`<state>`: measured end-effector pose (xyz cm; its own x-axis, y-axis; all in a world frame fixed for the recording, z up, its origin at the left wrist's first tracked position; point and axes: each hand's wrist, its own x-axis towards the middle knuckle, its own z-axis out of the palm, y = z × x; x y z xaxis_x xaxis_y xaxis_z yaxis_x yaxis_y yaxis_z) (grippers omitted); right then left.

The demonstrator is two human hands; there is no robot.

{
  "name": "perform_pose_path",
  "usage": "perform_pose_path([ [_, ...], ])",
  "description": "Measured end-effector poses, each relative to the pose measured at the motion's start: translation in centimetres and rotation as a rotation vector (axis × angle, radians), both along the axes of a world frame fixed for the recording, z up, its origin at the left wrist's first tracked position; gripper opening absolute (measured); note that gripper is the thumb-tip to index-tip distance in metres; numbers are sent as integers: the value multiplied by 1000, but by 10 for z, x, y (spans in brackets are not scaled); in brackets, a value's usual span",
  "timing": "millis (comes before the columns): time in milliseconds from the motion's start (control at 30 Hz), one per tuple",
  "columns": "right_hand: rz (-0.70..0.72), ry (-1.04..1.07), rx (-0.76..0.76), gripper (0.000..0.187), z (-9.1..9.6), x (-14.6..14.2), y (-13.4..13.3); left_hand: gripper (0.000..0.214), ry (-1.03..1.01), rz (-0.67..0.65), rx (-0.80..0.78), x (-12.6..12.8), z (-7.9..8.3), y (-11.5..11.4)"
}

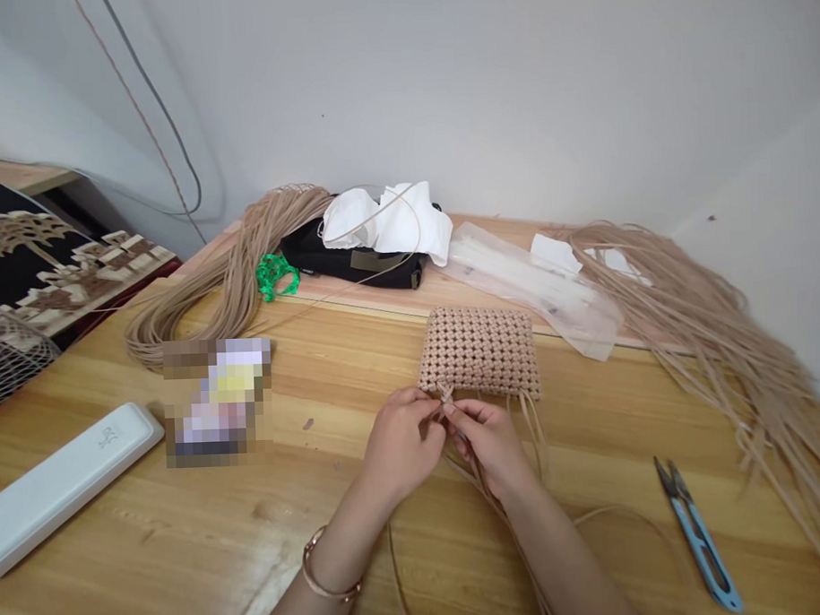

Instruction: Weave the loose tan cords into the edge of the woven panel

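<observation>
A beige woven piece (479, 345) with an open knotted pattern lies on the wooden table in front of me. At its lower left edge, beige cords (446, 393) form a small braid or knot. My left hand (405, 438) pinches these cords from the left, thumb and forefinger closed. My right hand (487, 444) pinches them from the right, its fingertips nearly meeting the left ones. Long loose cord ends run down between my hands and along my right forearm. More loose cords (533, 424) hang from the piece's lower right corner.
Blue-handled thread snips (701, 539) lie at right, near a spread of beige cords (706, 324). Another cord bundle (237, 264) rests at back left by a green tangle (274, 276). A black pouch (355, 265), clear plastic bag (537, 285) and white device (73, 485) are also on the table.
</observation>
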<state>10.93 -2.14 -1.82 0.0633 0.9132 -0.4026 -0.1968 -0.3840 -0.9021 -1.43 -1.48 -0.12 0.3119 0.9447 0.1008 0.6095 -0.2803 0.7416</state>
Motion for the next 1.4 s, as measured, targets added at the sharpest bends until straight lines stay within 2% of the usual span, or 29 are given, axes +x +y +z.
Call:
perform_pose_path([
  [233,4,21,1,19,-1,0,-1,20,73,9,-6,4,1,-6],
  [433,10,28,2,21,0,-1,-1,19,109,93,-8,11,-1,-7],
  [567,21,18,13,22,2,-2,-1,22,127,103,-31,13,0,-8],
  [933,153,-140,50,23,5,3,-2,28,-43,97,-102,8,-5,-1],
  [1033,212,-273,68,21,8,5,-2,31,-107,103,-125,8,-7,-1],
  [1133,296,-498,116,21,12,8,-2,34,-190,114,-150,9,-11,0],
  [1300,377,-947,322,23,17,11,-2,36,-405,140,-268,11,-23,0],
  [1400,427,-1161,365,23,19,11,-2,36,-507,193,-363,13,-25,0],
])
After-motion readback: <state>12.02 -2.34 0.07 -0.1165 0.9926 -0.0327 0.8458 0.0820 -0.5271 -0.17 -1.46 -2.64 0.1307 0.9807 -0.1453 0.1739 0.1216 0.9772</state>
